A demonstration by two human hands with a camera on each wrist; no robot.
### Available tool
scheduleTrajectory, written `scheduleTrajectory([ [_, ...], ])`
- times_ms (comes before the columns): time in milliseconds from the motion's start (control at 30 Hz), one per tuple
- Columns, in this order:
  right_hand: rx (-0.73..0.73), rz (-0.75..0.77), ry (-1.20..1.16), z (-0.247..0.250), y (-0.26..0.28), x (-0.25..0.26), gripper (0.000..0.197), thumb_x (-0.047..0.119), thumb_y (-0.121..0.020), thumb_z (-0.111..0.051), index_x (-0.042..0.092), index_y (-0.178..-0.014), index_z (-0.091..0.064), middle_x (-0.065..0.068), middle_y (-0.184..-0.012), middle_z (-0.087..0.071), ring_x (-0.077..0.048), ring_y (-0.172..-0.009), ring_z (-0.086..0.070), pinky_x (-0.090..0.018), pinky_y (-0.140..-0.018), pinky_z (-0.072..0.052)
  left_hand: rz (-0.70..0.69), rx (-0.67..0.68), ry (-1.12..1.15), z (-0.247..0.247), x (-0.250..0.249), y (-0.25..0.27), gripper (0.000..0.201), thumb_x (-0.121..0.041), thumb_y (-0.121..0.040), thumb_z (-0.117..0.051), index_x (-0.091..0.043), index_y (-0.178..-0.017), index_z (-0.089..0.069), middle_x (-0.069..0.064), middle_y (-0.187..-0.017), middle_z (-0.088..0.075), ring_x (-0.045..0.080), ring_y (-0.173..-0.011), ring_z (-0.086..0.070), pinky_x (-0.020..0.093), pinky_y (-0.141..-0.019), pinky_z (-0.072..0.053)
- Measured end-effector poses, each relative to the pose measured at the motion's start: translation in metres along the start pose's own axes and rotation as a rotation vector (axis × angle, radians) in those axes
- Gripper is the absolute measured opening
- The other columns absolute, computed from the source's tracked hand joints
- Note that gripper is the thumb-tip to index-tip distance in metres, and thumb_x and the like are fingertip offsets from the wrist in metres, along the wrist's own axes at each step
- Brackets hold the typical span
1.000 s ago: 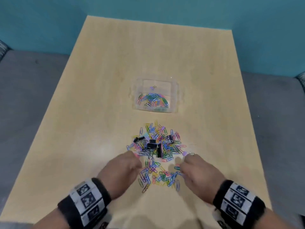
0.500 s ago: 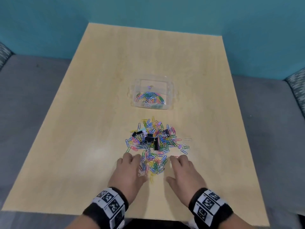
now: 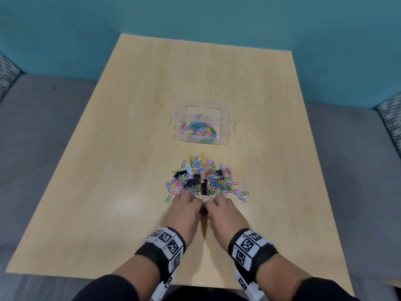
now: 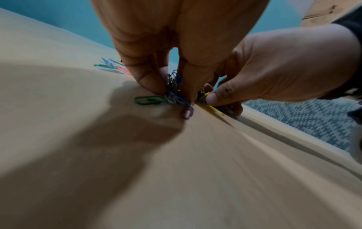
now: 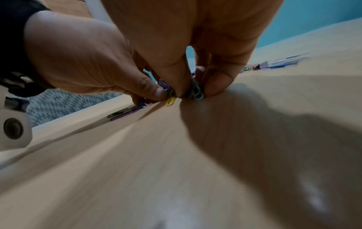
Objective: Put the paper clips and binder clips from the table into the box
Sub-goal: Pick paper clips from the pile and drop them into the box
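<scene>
A heap of coloured paper clips [image 3: 208,177] with several black binder clips [image 3: 193,181] lies on the wooden table [image 3: 130,148], just short of a clear plastic box [image 3: 225,124] that holds more clips. My left hand [image 3: 186,205] and right hand [image 3: 221,206] meet side by side at the heap's near edge. The left wrist view shows my left hand [image 4: 174,93] pinching a bunch of paper clips [image 4: 176,96] against the table. In the right wrist view my right hand [image 5: 192,93] pinches another bunch of clips [image 5: 197,93]. A green clip [image 4: 149,100] lies loose beside my left fingers.
A few stray clips [image 3: 244,193] lie right of the heap. Grey cushioned seating [image 3: 43,127] flanks the table on both sides, with a teal wall [image 3: 195,18] behind. The table's near edge [image 3: 195,284] is close under my forearms.
Both hands have drawn together from the heap's two sides to its near edge, raking clips inward, and their fingers have curled round bunches of clips.
</scene>
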State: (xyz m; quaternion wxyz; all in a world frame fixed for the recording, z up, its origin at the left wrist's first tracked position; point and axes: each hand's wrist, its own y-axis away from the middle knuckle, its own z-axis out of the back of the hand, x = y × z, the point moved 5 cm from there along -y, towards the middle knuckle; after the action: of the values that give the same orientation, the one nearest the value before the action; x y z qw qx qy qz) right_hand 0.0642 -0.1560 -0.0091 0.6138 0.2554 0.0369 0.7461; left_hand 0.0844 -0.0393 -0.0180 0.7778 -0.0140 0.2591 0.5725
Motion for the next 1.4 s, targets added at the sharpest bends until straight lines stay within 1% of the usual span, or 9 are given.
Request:
scheduleTrajectory([
  [267,0.02,-0.041,-0.092,0.008,-0.004,-0.011,0.014,0.005,-0.088,-0.049,0.017,-0.095,-0.047,-0.003,-0.098,-0.042,-0.025,-0.076,-0.041,-0.031,-0.063,-0.028,-0.046,0.046,-0.045,-0.004,0.01,-0.001,0.015,-0.004,-0.072,-0.067,-0.016,-0.077,-0.057,0.0,-0.083,-0.042,0.019,-0.06,-0.04,0.032,-0.049,-0.037],
  [400,0.035,-0.114,-0.218,0.012,-0.008,-0.021,0.002,0.016,-0.09,-0.052,0.016,-0.089,-0.049,0.003,-0.087,-0.041,-0.022,-0.072,-0.045,-0.033,-0.06,-0.031,-0.001,0.026,0.035,0.003,0.011,0.0,0.007,-0.006,-0.082,-0.062,-0.013,-0.082,-0.063,0.001,-0.086,-0.048,0.023,-0.064,-0.054,0.037,-0.056,-0.049],
  [600,0.093,-0.173,-0.418,0.019,-0.013,-0.034,0.008,0.015,-0.087,-0.059,0.019,-0.083,-0.053,0.004,-0.078,-0.053,-0.014,-0.066,-0.052,-0.026,-0.056,-0.036,0.112,0.018,0.307,0.019,0.019,-0.002,0.012,-0.017,-0.087,-0.057,-0.022,-0.083,-0.066,-0.01,-0.087,-0.052,0.01,-0.078,-0.054,0.026,-0.072,-0.043],
  [767,0.193,-0.281,-0.763,0.039,-0.018,-0.042,0.008,0.004,-0.083,-0.06,0.012,-0.083,-0.057,-0.003,-0.064,-0.051,-0.011,-0.043,-0.049,-0.02,-0.043,-0.042,0.28,0.083,0.676,0.046,0.029,-0.008,0.015,-0.01,-0.081,-0.066,-0.022,-0.073,-0.068,-0.006,-0.067,-0.062,0.014,-0.057,-0.06,0.032,-0.061,-0.054],
  [867,0.122,-0.258,-0.832,0.078,-0.043,-0.045,0.009,-0.002,-0.083,-0.061,0.007,-0.083,-0.057,-0.008,-0.064,-0.052,-0.011,-0.04,-0.048,-0.017,-0.036,-0.038,0.312,0.042,0.832,0.084,0.03,-0.035,0.019,0.001,-0.081,-0.066,-0.015,-0.071,-0.068,-0.005,-0.051,-0.059,0.018,-0.049,-0.056,0.024,-0.048,-0.049],
  [1000,-0.046,-0.154,-0.599,0.136,-0.106,-0.051,0.012,0.005,-0.084,-0.064,0.014,-0.079,-0.057,-0.004,-0.06,-0.06,-0.017,-0.044,-0.056,-0.033,-0.045,-0.047,0.206,-0.099,0.685,0.138,0.031,-0.103,0.018,-0.003,-0.08,-0.066,-0.018,-0.072,-0.067,-0.004,-0.058,-0.061,0.011,-0.047,-0.06,0.025,-0.055,-0.049],
  [1167,-0.115,-0.118,-0.286,0.173,-0.178,-0.046,0.006,0.012,-0.083,-0.062,0.016,-0.086,-0.06,-0.008,-0.085,-0.065,-0.028,-0.077,-0.064,-0.031,-0.062,-0.049,0.136,-0.144,0.441,0.166,0.017,-0.176,0.009,-0.01,-0.082,-0.064,-0.018,-0.08,-0.068,0.001,-0.075,-0.068,0.017,-0.06,-0.068,0.023,-0.056,-0.051],
  [1300,-0.094,-0.131,-0.183,0.175,-0.185,-0.047,0.028,0.021,-0.083,-0.063,0.02,-0.11,-0.059,-0.005,-0.107,-0.06,-0.024,-0.09,-0.059,-0.032,-0.074,-0.048,0.148,-0.035,0.395,0.156,0.021,-0.187,0.028,-0.02,-0.083,-0.068,-0.025,-0.11,-0.066,-0.001,-0.105,-0.062,0.021,-0.077,-0.067,0.029,-0.074,-0.053],
  [1400,-0.169,-0.081,-0.194,0.169,-0.149,-0.053,0.023,0.019,-0.088,-0.056,0.016,-0.11,-0.061,-0.009,-0.107,-0.056,-0.027,-0.091,-0.058,-0.033,-0.079,-0.046,0.13,-0.097,0.317,0.155,0.034,-0.156,0.03,-0.021,-0.084,-0.065,-0.028,-0.114,-0.064,-0.001,-0.104,-0.06,0.017,-0.082,-0.062,0.031,-0.083,-0.049],
])
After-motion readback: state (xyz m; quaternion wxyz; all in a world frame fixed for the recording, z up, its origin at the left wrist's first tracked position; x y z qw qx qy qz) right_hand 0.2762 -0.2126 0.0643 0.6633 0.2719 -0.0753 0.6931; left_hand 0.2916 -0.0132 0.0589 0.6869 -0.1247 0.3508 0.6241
